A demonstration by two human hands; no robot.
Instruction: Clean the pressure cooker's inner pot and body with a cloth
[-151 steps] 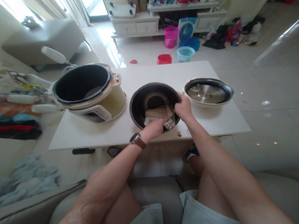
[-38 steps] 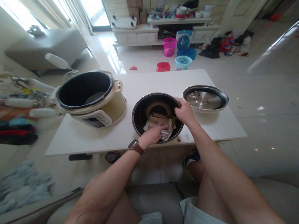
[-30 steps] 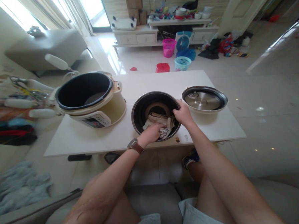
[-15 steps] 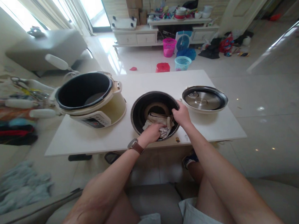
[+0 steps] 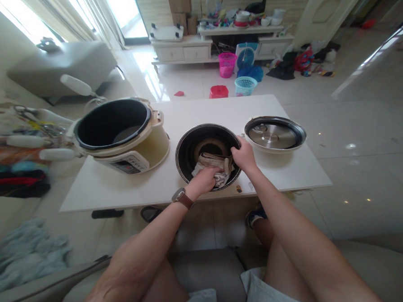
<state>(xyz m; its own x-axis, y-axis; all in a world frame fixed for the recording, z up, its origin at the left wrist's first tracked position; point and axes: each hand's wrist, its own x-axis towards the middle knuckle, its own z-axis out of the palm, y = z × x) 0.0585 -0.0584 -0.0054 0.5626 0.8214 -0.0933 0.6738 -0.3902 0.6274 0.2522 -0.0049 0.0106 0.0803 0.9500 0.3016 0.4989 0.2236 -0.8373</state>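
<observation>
A dark round inner pot (image 5: 184,145) stands near the front edge of the white table, its mouth tilted toward me. My right hand (image 5: 242,154) grips the pot's right rim, thumb over the edge. Inside the pot lies a bunched, light-coloured cloth (image 5: 210,159). My left hand (image 5: 204,178), with a watch on the wrist, reaches over the near rim and is closed on the cloth; its fingertips are partly hidden in the folds.
At the left of the table stands the cream cooker body (image 5: 134,148) with a control panel. The upturned lid (image 5: 275,136) lies to the right of the pot. A small brown sticker (image 5: 239,188) is by the near edge. Baskets, including a pink one (image 5: 227,65), stand on the floor beyond.
Almost nothing differs. Both hands keep their places on the cloth and the rim; the whole view has shifted very slightly.
</observation>
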